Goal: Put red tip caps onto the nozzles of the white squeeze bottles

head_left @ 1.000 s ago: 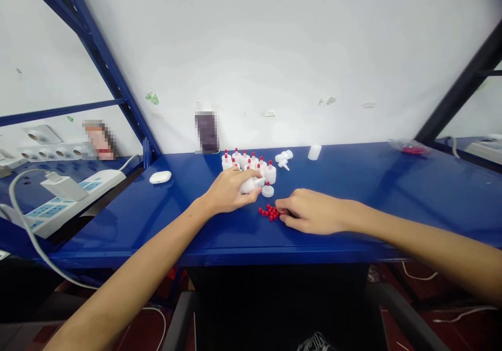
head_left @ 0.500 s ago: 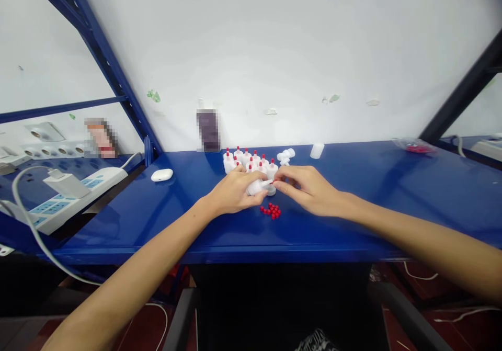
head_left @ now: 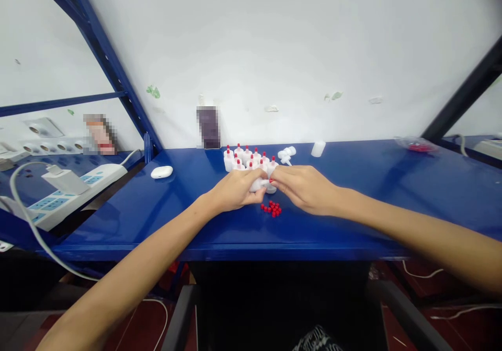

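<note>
My left hand (head_left: pixel 234 190) is closed around a white squeeze bottle (head_left: pixel 257 185), tilted so that its nozzle points right. At the nozzle's tip, my right hand (head_left: pixel 305 188) pinches a small red cap (head_left: pixel 271 181), mostly hidden by the fingers. Whether the cap sits fully on the tip I cannot tell. Right behind both hands stand several white bottles (head_left: pixel 228 161) with red caps on their nozzles. A loose pile of small red caps (head_left: pixel 273 209) lies on the blue table (head_left: pixel 219 233) just below my hands.
White nozzle tops (head_left: pixel 287 155) and a lone white bottle (head_left: pixel 318 148) lie near the wall. A white earbud case (head_left: pixel 162 172) rests at the left, with a power strip (head_left: pixel 74 194) beyond it. A plastic bag with red pieces (head_left: pixel 418 146) is at the far right.
The fingers of my right hand have turned and closed in over the nozzle tip, hiding more of the red cap. My left hand keeps its hold on the bottle.
</note>
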Demonstrator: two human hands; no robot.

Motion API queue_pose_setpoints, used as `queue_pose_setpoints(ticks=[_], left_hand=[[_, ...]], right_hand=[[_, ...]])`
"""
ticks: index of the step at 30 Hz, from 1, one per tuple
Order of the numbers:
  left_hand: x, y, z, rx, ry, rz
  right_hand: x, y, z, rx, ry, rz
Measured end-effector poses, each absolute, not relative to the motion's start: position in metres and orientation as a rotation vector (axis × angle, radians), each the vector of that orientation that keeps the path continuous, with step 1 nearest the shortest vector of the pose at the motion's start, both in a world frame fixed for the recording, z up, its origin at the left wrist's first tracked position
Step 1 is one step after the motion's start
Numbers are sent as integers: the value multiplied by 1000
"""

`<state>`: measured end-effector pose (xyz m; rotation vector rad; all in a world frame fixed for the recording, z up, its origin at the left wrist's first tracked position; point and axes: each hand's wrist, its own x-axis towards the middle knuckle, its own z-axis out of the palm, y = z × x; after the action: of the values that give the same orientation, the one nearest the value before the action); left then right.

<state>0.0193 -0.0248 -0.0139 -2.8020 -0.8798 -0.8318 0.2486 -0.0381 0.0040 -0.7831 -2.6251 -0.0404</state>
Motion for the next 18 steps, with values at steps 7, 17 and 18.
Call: queue_pose_setpoints(ticks=[7,17,18], left_hand=[[22,-25,-15,-2723,-951,-793],[15,-36,16,-2753,-1074,-766],[19,-49,21,-2775,-1030,-752]], right_hand=[[240,-33,-6,-776,-2558,184],[257,-20,27,-1014,-2402,205],[257,-17,29,-1061,-2437,189]])
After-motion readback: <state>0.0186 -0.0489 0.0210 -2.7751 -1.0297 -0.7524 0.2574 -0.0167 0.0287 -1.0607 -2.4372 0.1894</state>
